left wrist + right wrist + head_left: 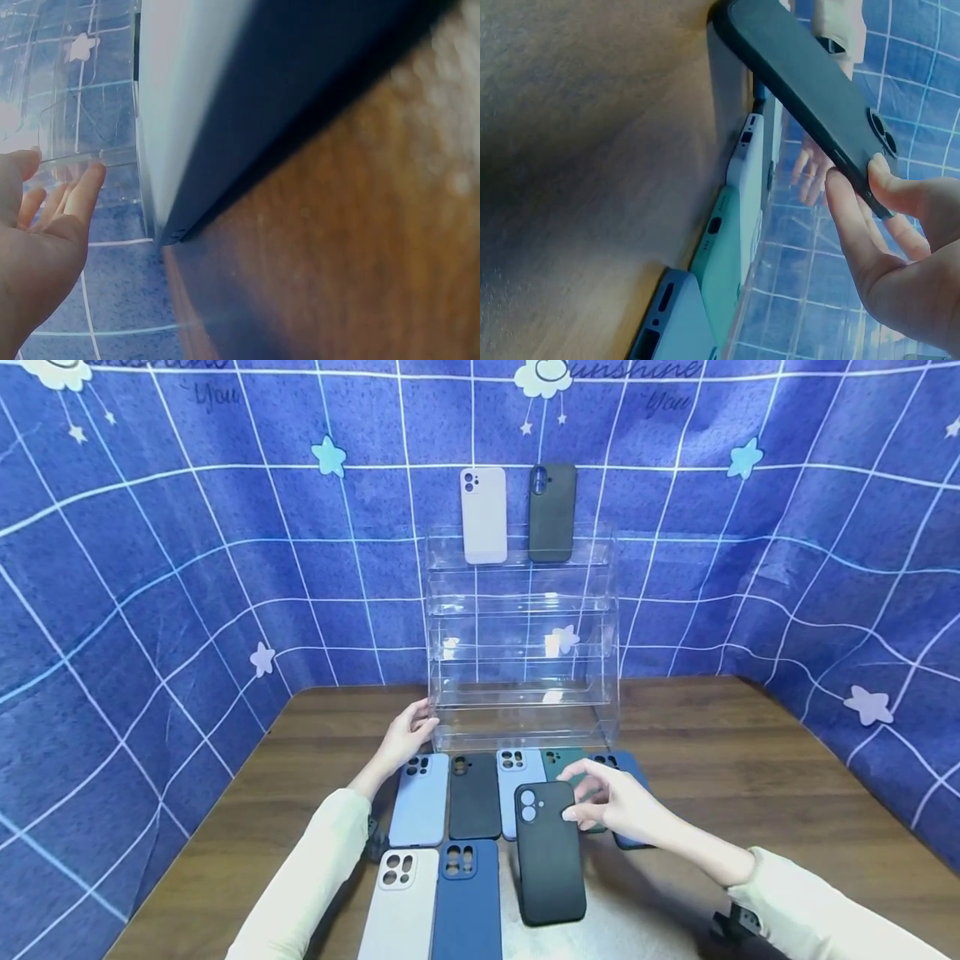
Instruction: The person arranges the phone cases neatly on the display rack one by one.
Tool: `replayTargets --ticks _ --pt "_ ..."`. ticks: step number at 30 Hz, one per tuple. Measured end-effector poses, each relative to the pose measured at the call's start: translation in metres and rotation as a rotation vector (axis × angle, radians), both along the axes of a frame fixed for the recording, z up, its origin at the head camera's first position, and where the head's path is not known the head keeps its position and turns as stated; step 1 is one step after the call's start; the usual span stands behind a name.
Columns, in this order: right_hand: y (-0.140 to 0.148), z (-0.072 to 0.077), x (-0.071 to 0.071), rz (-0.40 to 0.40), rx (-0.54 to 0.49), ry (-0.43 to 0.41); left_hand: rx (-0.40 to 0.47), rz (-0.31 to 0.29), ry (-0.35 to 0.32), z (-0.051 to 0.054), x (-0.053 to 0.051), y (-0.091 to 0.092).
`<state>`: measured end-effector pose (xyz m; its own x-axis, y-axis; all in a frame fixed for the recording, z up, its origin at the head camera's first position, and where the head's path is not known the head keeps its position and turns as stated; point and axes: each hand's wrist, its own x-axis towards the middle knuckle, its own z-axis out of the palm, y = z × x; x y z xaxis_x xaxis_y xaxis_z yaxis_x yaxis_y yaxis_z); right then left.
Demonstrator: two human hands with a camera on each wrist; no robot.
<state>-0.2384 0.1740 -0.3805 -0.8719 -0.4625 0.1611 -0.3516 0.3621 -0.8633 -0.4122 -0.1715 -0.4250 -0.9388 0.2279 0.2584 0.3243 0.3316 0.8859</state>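
Note:
In the head view my right hand (618,802) pinches a black phone case (551,860) by its upper right edge, between thumb and fingers. The right wrist view shows this case (802,82) tilted and raised off the table, its camera holes near my thumb. My left hand (405,737) touches the left side of a clear tiered display stand (521,718), thumb and fingers apart. In the left wrist view, the fingers (86,191) are at the stand's transparent edge. On the top tier stand a pale pink case (485,518) and a dark case (552,514).
Before the stand lie a light blue case (420,802), a black one (475,797), another light blue one (508,785), a green one (562,764) and a dark blue one (633,777). Nearer are a white case (397,910) and a blue one (467,910). Blue patterned cloth (337,568) surrounds the wooden table (750,760).

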Motion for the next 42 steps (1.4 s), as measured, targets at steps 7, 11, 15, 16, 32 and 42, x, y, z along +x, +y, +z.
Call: replayTargets --ticks 7,11,15,16,32,42 --pt "0.002 0.003 -0.002 -0.031 -0.027 0.001 0.024 -0.023 0.040 0.002 0.003 0.001" --pt "0.003 0.008 -0.002 -0.035 -0.021 0.032 -0.010 -0.003 -0.022 0.001 0.001 0.002" --pt "0.005 0.018 -0.006 -0.071 -0.045 0.054 -0.017 0.006 -0.026 0.001 -0.001 0.003" --pt "0.006 0.021 -0.007 -0.080 -0.051 0.059 -0.018 0.010 -0.028 0.002 -0.001 0.004" --pt "0.015 0.073 -0.026 -0.208 -0.082 0.188 -0.010 0.036 -0.033 0.007 -0.001 0.000" --pt "0.030 0.102 -0.043 -0.239 -0.096 0.251 -0.066 0.056 0.009 0.011 -0.003 -0.005"
